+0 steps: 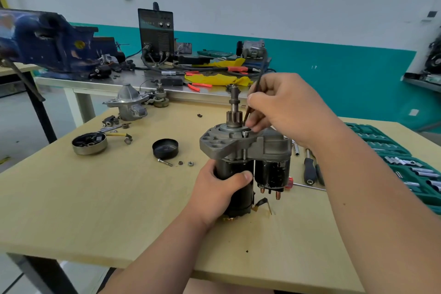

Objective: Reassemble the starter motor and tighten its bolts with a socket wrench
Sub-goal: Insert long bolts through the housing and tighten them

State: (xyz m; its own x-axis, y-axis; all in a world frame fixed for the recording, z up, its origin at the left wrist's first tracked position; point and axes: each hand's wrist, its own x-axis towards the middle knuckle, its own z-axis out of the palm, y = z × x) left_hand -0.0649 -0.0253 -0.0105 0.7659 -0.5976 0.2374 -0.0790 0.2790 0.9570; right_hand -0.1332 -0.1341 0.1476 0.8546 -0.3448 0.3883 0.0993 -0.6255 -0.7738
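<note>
My left grip (219, 188) clasps the upright starter motor (238, 144). My right grip (284, 107) pinches a thin rod (248, 112) beside its pinion (235, 118).

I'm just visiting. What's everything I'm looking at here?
starter motor: 1, grey and black, upright mid-table
thin rod: 1, dark, at motor's top
cap: 1, black, left of motor
nuts: 2, dark and silver, beside cap
round housing: 1, silver, table's left
socket case: 1, green, table's right edge
vise: 1, blue, back bench
table: 1, tan wood, under the motor
left hand: 1, grips motor's black body
right hand: 1, pinches thin rod
</note>
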